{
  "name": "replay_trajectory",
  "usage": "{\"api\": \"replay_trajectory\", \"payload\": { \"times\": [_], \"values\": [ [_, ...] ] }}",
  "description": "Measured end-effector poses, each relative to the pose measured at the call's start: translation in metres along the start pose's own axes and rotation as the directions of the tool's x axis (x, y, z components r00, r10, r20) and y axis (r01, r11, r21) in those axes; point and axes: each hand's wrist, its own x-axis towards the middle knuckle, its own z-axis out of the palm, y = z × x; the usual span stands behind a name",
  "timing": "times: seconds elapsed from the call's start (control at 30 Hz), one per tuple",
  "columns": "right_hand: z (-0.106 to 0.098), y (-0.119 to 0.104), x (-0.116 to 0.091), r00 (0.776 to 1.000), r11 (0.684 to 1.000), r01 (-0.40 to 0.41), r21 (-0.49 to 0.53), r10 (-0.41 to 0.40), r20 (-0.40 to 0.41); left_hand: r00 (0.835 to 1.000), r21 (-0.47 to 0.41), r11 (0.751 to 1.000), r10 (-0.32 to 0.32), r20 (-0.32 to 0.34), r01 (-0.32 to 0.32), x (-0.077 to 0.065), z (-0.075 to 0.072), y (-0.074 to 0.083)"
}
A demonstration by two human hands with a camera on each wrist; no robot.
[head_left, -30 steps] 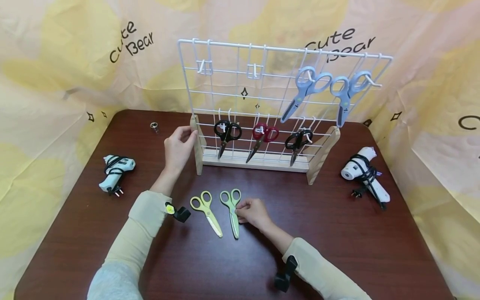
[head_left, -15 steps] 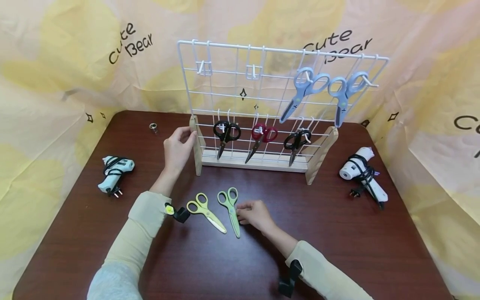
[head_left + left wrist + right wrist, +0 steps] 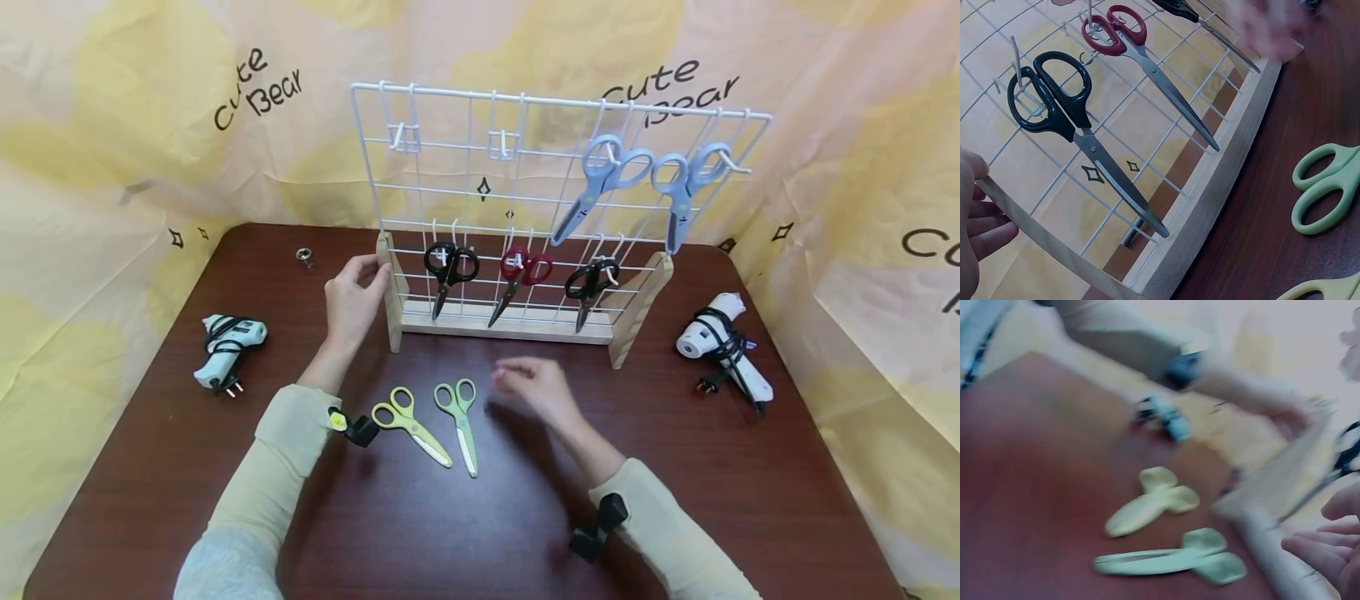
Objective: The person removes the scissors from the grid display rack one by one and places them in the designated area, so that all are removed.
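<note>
My left hand [image 3: 351, 300] pinches the left wooden upright [image 3: 393, 308] of a white wire rack. Raised over the table, my right hand [image 3: 542, 390] holds nothing, its fingers loosely bent. Left of it lie green scissors [image 3: 463, 427] and yellow scissors [image 3: 415, 428], handles toward the rack. Black scissors [image 3: 1057, 122], red-handled scissors [image 3: 1175, 94] and a second black pair [image 3: 589, 287] hang on the lower hooks. Two light blue pairs, the left blue scissors [image 3: 597, 183] and the right blue scissors [image 3: 680, 197], hang on upper right hooks. The right wrist view is blurred.
On the left stands a small metal piece [image 3: 303, 257], behind a pale blue gun-shaped tool [image 3: 227, 350] wrapped in its cord. A white corded tool [image 3: 702, 337] lies at the right. Two upper left hooks, including the left hook [image 3: 400, 136], are bare. A printed cloth surrounds the table.
My right hand has let go of the green scissors and moved up and right toward the rack. Both table scissors shifted slightly earlier. My left hand stays at the upright.
</note>
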Motion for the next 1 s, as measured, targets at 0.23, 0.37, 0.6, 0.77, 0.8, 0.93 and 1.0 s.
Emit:
{"api": "replay_trajectory", "payload": {
  "times": [0.23,0.37,0.6,0.77,0.8,0.93,1.0],
  "values": [
    [-0.062,-0.007,0.052,0.916,0.88,0.402,0.252,-0.385,-0.116,1.0,0.021,1.0,0.0,0.002,0.0,-0.001,-0.002,0.001],
    [-0.061,-0.091,0.017,0.862,0.85,0.479,0.218,-0.409,-0.301,1.0,0.027,1.0,0.002,-0.001,-0.001,-0.001,-0.003,0.002],
    [-0.073,-0.136,0.018,0.777,0.832,0.542,0.121,-0.441,-0.448,1.0,0.031,1.0,0.0,0.007,0.0,-0.001,-0.002,0.004],
    [-0.077,-0.138,0.031,0.774,0.886,0.462,-0.04,-0.425,-0.469,1.0,0.033,0.999,-0.009,0.007,0.009,-0.001,-0.002,0.004],
    [-0.077,-0.138,0.033,0.779,0.89,0.453,-0.05,-0.422,-0.463,1.0,0.031,0.999,-0.009,0.008,0.009,-0.001,-0.001,0.004],
    [-0.073,-0.139,0.039,0.816,0.897,0.441,0.029,-0.387,-0.429,1.0,0.032,0.999,-0.012,0.003,0.012,-0.001,-0.001,0.003],
    [-0.071,-0.14,0.04,0.835,0.897,0.43,0.102,-0.352,-0.422,1.0,0.03,0.999,-0.011,0.0,0.011,0.0,0.0,0.003]
  ]
}}
